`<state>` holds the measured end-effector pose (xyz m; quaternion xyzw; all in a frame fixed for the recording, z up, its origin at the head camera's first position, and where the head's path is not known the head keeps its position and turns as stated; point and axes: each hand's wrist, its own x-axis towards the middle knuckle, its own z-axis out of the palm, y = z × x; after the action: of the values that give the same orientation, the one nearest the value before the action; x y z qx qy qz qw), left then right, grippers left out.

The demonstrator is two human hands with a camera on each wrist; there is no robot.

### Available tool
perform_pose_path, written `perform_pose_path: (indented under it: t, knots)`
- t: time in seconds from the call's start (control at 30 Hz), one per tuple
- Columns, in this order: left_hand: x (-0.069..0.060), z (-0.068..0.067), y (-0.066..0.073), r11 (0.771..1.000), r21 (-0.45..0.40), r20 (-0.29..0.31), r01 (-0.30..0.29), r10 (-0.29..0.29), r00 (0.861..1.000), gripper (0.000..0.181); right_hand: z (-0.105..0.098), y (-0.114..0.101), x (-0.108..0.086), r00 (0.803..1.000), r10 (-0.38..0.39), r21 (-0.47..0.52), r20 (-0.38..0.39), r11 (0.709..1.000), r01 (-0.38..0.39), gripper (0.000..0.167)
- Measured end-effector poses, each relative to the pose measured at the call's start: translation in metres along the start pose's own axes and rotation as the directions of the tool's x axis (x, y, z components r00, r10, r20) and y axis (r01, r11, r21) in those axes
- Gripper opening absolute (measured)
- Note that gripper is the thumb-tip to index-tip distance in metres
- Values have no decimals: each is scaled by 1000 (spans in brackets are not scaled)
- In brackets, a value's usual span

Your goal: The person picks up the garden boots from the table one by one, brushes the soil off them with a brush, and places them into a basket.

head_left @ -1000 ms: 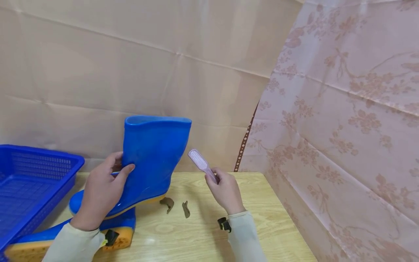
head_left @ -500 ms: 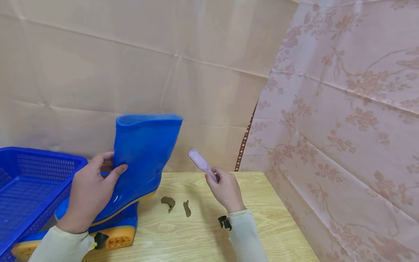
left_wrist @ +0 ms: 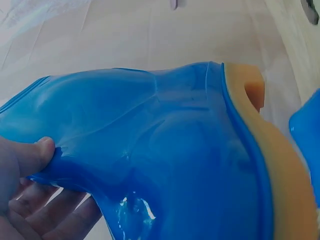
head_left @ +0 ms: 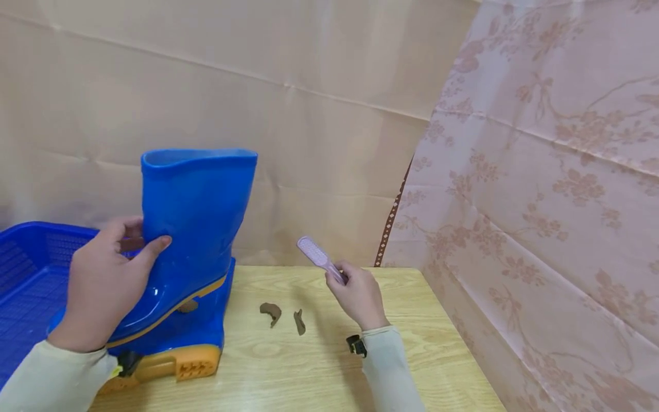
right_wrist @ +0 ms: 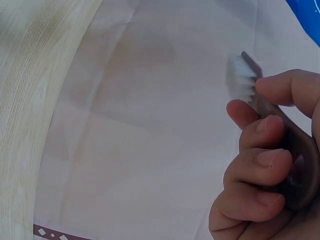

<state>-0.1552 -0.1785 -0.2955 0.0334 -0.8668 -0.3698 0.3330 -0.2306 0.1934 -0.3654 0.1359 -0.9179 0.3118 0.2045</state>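
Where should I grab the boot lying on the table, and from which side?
Probably the heel, from the person's right: the lying boot has its sole turned toward the person, heel exposed, while the held boot overlaps its upper.

The left hand [head_left: 105, 280] pinches a blue rain boot [head_left: 198, 206] by its shaft, opening upward. A second boot [head_left: 180, 335] lies below and right of that hand, a plastic basket [head_left: 56, 233] left. The right hand [head_left: 358, 294] grips a lilac brush [head_left: 314, 252]. Two brown scraps [head_left: 270, 311] lie between the hands.
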Motion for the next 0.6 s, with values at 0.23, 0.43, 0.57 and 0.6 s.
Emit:
perform_pose_path:
  t: [0.23,0.43,0.57,0.6]
  knots:
    - [13,-20,-4,994,47,-49,103,-100,994,56,10,5,-6,998,-38,-28,41,999,40,15]
    - [26,-36,-15,971,39,-21,234,-233,972,68,15,7,-10,998,-58,-45,36,997,60,14]
    - [36,-46,-24,961,-21,-28,277,-278,960,70,14,8,-12,998,-45,-31,39,998,46,15]
    - [38,-48,-26,960,-32,-41,278,-279,959,69,13,8,-13,998,-40,-28,40,999,42,15]
